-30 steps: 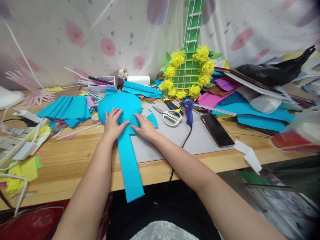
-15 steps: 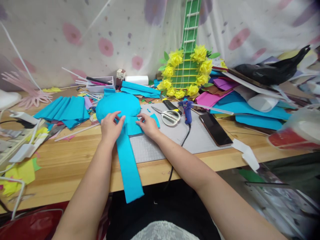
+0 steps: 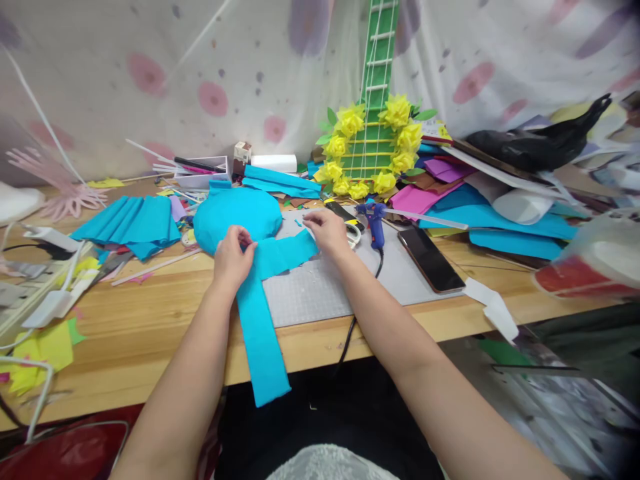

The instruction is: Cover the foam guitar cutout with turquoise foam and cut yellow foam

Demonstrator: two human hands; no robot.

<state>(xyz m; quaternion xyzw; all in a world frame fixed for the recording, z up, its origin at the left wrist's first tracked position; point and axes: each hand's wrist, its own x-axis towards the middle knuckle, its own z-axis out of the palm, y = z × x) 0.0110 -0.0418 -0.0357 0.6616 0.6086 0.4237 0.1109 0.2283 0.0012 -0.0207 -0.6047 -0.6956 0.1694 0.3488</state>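
Note:
A blue crepe paper strip (image 3: pixel 286 255) is stretched between my two hands over the grey cutting mat (image 3: pixel 310 303). My left hand (image 3: pixel 235 261) pinches its left end, beside a rounded blue paper-covered shape (image 3: pixel 237 210). At the strip's right end, the fingers of my right hand (image 3: pixel 327 233) are closed on its upper edge. Another length of blue paper (image 3: pixel 263 347) hangs down from beneath my left hand over the table's front edge; whether it joins the strip I cannot tell. White-handled scissors (image 3: pixel 354 235) lie mostly hidden behind my right hand.
A blue glue gun (image 3: pixel 373 223) with its cord and a phone (image 3: pixel 431 260) lie on the mat's right side. Behind stands a green paper guitar (image 3: pixel 373 143) with yellow flowers. Pleated blue paper (image 3: pixel 130 223) lies left; stacked coloured paper (image 3: pixel 500 220) and a red-and-white tub (image 3: pixel 590 267) sit right.
My right hand has moved right and slightly up with the strip's end, drawing the strip out longer. It now covers most of the scissors. My left hand has shifted slightly right.

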